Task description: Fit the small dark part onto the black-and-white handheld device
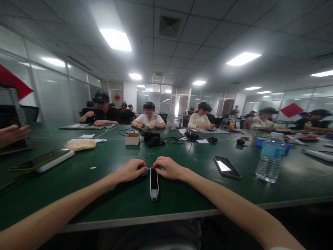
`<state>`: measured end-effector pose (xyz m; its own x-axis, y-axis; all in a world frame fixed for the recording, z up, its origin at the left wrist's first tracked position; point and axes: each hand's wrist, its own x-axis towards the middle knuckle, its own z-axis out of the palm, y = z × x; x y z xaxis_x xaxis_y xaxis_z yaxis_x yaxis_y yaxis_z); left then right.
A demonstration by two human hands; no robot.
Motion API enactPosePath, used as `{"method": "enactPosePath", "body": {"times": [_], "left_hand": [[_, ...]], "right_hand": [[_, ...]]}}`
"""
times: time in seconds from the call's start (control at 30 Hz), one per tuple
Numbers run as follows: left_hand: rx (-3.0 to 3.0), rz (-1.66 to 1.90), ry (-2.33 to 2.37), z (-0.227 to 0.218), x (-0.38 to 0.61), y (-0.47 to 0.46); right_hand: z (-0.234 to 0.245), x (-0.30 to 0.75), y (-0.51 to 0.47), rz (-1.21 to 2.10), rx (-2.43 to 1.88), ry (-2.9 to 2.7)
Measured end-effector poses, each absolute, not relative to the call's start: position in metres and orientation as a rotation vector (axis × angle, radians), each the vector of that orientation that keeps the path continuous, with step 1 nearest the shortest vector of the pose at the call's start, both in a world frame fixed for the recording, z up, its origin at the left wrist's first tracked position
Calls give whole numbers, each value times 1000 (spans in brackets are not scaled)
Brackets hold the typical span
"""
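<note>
A slim white and black device [154,184] lies lengthwise on the green table [109,194], its near end pointing at me. My left hand [132,169] is closed at the device's far end, its fingers curled round a small dark part [145,171] there. My right hand [168,167] is closed too, fingertips pinching the same far end from the other side. Both forearms reach in from the table's near edge.
A black phone [227,166] lies right of my hands, and a water bottle [270,157] stands farther right. A tablet on a white pad [43,159] lies at left, near another person's hand [13,134]. A small box [132,138], cables and several seated people are across the table.
</note>
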<state>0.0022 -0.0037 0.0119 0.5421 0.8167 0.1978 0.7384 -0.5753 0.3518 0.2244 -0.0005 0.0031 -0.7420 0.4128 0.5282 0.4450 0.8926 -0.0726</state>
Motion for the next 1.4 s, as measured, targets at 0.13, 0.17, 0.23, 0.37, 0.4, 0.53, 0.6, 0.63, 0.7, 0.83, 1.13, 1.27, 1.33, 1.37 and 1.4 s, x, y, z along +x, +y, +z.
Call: {"method": "enactPosePath", "body": {"times": [0.13,0.17,0.23,0.37,0.4,0.53,0.6,0.63,0.7,0.83,1.13,1.27,1.33,1.37,1.4], "left_hand": [[2553,560,1299,13,2,-4],[2553,565,1299,13,3,-5],[2558,566,1303,14,3,-6],[2568,571,1312,16,4,-7],[2569,578,1311,17,4,-7],[2576,582,1302,14,4,-5],[2579,536,1301,12,3,-4],[2582,512,1299,12,2,-4],[2590,487,1296,12,2,-4],[2603,512,1313,14,3,-8],[2629,588,1323,13,4,-4],[2631,604,1331,12,3,-3],[2632,601,1331,13,3,-4],[2631,599,1332,13,3,-4],[2630,597,1331,13,3,-5]], "right_hand": [[8,223,-6,-104,-599,-2488],[9,223,-8,-117,-590,-2492],[13,222,-13,-150,-567,-2507],[16,220,-24,-193,-524,-2588],[16,218,-26,-199,-512,-2615],[15,214,-30,-217,-463,-2692],[14,213,-30,-215,-456,-2715],[14,212,-30,-216,-458,-2720],[15,212,-29,-218,-467,-2725],[15,213,-29,-216,-482,-2735],[14,213,-27,-184,-511,-2745],[14,213,-27,-182,-509,-2745],[14,213,-27,-186,-502,-2741],[14,213,-27,-189,-497,-2739],[14,213,-27,-193,-490,-2736]]}}
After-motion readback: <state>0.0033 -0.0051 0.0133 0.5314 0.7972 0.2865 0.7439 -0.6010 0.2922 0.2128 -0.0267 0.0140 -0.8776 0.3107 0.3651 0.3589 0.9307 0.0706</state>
